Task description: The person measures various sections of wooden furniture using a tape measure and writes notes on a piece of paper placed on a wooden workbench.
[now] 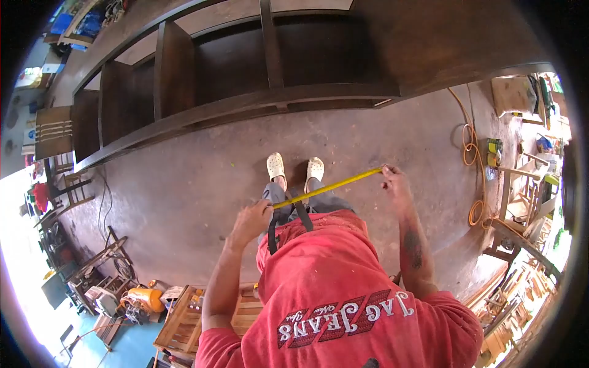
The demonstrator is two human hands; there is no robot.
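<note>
A yellow measuring tape (pixel 331 186) is stretched between my two hands, slanting up to the right in front of my waist. My left hand (pixel 253 219) is closed around its lower end; whether a tape case sits inside that hand is hidden. At the upper end, the fingers of my right hand (pixel 396 184) pinch the tape. Beneath the tape, a dark strap (pixel 302 214) hangs at the waist of my red shirt (pixel 319 270).
A long dark wooden frame with open compartments (pixel 227 61) lies across the floor ahead of my feet. An orange hose (pixel 471 144) runs along the right. An orange compressor (pixel 144 300) stands lower left near a slatted wooden piece (pixel 178 322). Wood scraps (pixel 512 313) pile up lower right.
</note>
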